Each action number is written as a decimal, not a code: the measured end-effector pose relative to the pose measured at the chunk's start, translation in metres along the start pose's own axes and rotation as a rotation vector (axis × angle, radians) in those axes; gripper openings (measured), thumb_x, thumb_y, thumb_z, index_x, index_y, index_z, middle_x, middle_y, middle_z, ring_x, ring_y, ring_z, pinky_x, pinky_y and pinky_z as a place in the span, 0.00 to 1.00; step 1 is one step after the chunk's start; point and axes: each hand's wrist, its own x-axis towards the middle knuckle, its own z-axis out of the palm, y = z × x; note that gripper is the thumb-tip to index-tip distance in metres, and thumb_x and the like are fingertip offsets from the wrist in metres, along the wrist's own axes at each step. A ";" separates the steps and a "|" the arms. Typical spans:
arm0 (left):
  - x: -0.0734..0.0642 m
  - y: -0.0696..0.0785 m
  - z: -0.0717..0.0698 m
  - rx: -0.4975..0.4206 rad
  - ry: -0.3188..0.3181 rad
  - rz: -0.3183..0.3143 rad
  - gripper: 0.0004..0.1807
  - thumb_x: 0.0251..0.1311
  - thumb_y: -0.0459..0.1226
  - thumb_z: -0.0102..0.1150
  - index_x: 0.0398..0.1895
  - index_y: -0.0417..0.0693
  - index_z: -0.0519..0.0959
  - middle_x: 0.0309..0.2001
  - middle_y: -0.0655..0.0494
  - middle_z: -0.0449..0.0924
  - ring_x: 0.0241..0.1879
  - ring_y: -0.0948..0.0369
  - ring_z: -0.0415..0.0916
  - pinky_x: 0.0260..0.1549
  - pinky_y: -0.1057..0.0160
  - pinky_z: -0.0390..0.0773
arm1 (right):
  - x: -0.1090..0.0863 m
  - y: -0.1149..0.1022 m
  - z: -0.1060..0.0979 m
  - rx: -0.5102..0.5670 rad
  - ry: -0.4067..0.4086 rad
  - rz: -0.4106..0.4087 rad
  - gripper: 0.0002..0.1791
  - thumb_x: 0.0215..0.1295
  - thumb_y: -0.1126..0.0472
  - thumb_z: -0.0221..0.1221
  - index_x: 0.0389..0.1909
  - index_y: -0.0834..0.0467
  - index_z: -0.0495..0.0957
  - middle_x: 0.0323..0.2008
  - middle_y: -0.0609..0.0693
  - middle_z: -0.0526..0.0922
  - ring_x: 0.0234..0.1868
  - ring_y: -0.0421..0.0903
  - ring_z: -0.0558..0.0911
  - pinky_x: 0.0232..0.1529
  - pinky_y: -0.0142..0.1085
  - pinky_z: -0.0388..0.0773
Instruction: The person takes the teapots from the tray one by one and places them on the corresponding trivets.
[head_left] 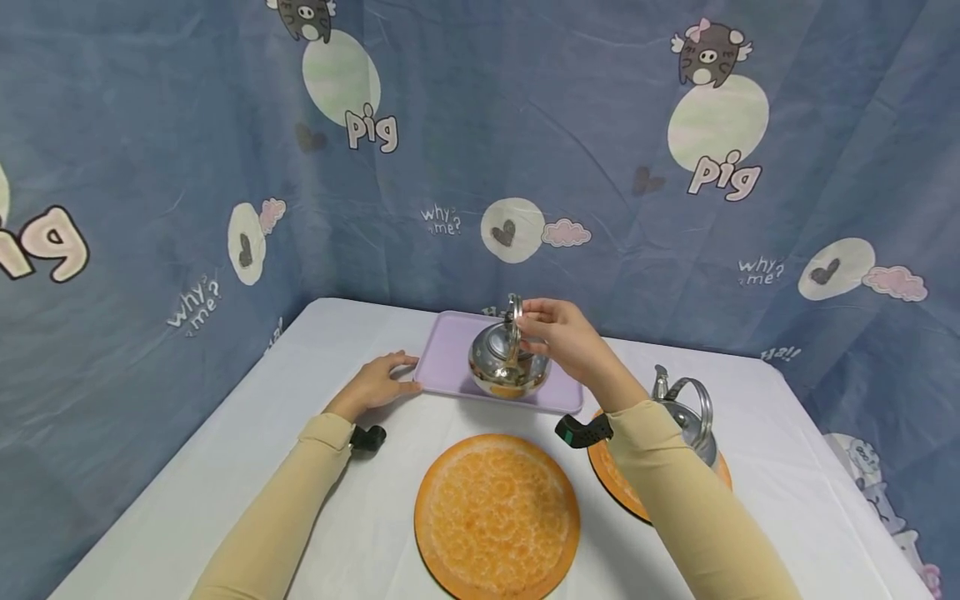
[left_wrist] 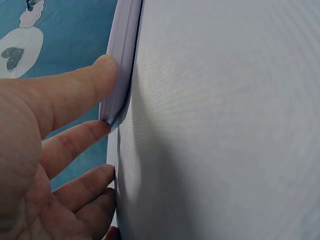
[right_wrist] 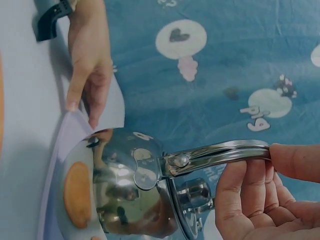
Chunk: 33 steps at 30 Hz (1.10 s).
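A shiny metal kettle is over the lilac tray at the back of the table; whether its base touches the tray I cannot tell. My right hand grips its arched handle, fingers curled beneath and thumb on the other side. At the tray's left end my left hand touches the edge with thumb and fingers spread and fairly straight. The left wrist view shows the thumb against the tray's rim and a fingertip by its corner.
An orange round mat lies in front of the tray. To the right, a second metal kettle stands on another orange mat, partly hidden by my right forearm. A blue curtain hangs behind the white-covered table.
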 end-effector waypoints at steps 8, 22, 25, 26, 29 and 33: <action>0.001 0.000 0.000 -0.006 -0.003 0.002 0.34 0.71 0.45 0.69 0.76 0.40 0.74 0.83 0.33 0.57 0.84 0.33 0.52 0.82 0.32 0.55 | -0.019 -0.002 0.001 -0.023 -0.013 0.001 0.24 0.82 0.66 0.54 0.73 0.71 0.65 0.51 0.52 0.76 0.48 0.41 0.80 0.54 0.33 0.87; 0.000 0.000 0.000 0.005 0.009 0.023 0.34 0.69 0.45 0.70 0.74 0.39 0.75 0.82 0.30 0.59 0.83 0.32 0.54 0.81 0.32 0.57 | -0.057 0.006 0.001 -0.088 -0.052 -0.020 0.25 0.82 0.63 0.57 0.72 0.71 0.66 0.56 0.57 0.76 0.51 0.44 0.80 0.58 0.37 0.88; 0.000 0.000 0.001 0.006 0.007 0.019 0.34 0.70 0.45 0.70 0.75 0.39 0.75 0.82 0.31 0.58 0.83 0.32 0.54 0.81 0.32 0.57 | -0.067 0.009 0.003 -0.089 -0.061 -0.029 0.25 0.81 0.64 0.57 0.71 0.72 0.67 0.54 0.56 0.77 0.50 0.43 0.81 0.57 0.36 0.88; 0.000 0.000 0.001 0.003 0.006 0.019 0.35 0.70 0.45 0.70 0.75 0.39 0.74 0.82 0.31 0.58 0.83 0.32 0.53 0.81 0.32 0.56 | -0.070 0.010 0.003 -0.090 -0.065 -0.031 0.25 0.81 0.64 0.56 0.71 0.72 0.67 0.53 0.55 0.77 0.49 0.42 0.81 0.56 0.36 0.88; 0.000 0.000 0.001 0.001 0.001 0.019 0.35 0.70 0.45 0.70 0.75 0.39 0.74 0.83 0.31 0.57 0.83 0.32 0.53 0.81 0.32 0.56 | -0.079 0.010 0.005 -0.081 -0.078 -0.039 0.24 0.81 0.65 0.57 0.70 0.73 0.67 0.51 0.54 0.77 0.49 0.42 0.81 0.56 0.36 0.88; -0.001 0.001 0.000 0.001 0.000 0.020 0.34 0.70 0.45 0.70 0.75 0.39 0.74 0.82 0.30 0.57 0.83 0.32 0.53 0.81 0.31 0.56 | -0.090 0.010 0.010 -0.064 -0.092 -0.043 0.23 0.80 0.65 0.57 0.68 0.73 0.68 0.49 0.52 0.78 0.48 0.42 0.80 0.55 0.36 0.88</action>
